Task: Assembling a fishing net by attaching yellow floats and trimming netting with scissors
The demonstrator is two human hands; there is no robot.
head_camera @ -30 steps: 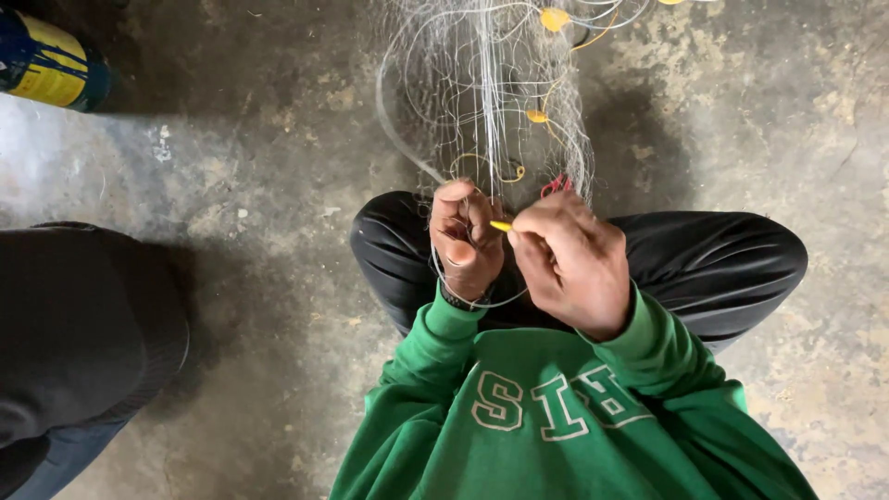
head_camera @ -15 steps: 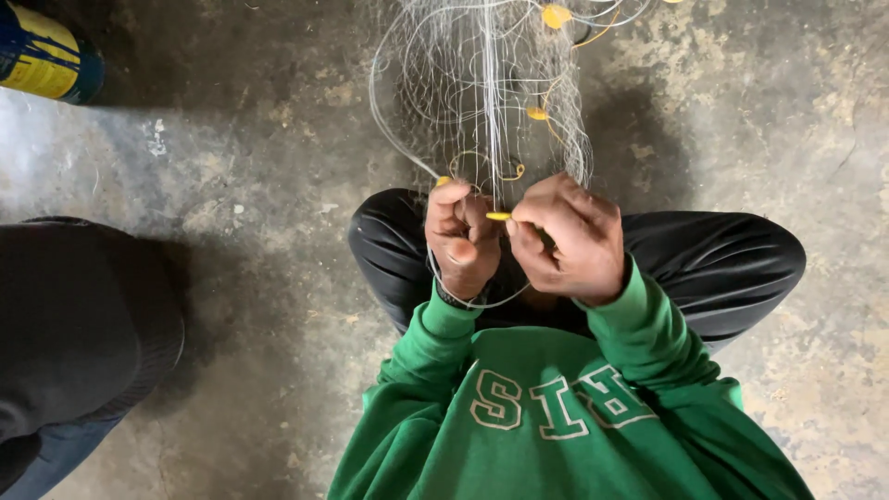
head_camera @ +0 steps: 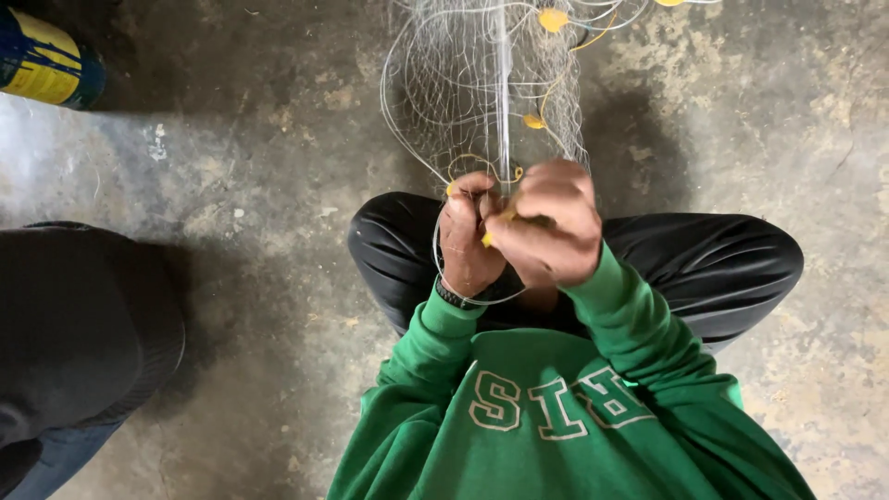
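Observation:
I look down on my green sweatshirt and crossed legs in dark trousers. A fine white fishing net [head_camera: 482, 83] with small yellow floats [head_camera: 553, 19] hangs stretched in front of me. My left hand [head_camera: 468, 236] pinches the net's lower edge and a loop of white line runs round its wrist. My right hand [head_camera: 548, 224] is closed on a small yellow netting tool [head_camera: 488, 236], pressed close against the left hand at the net's edge.
A stained concrete floor [head_camera: 269, 157] lies all around. A blue and yellow can [head_camera: 46, 60] stands at the top left. Another person's dark-clad leg [head_camera: 79, 324] is at the left edge.
Both hands have shifted slightly up and closer together at the net's edge; the right hand now covers more of the yellow tool.

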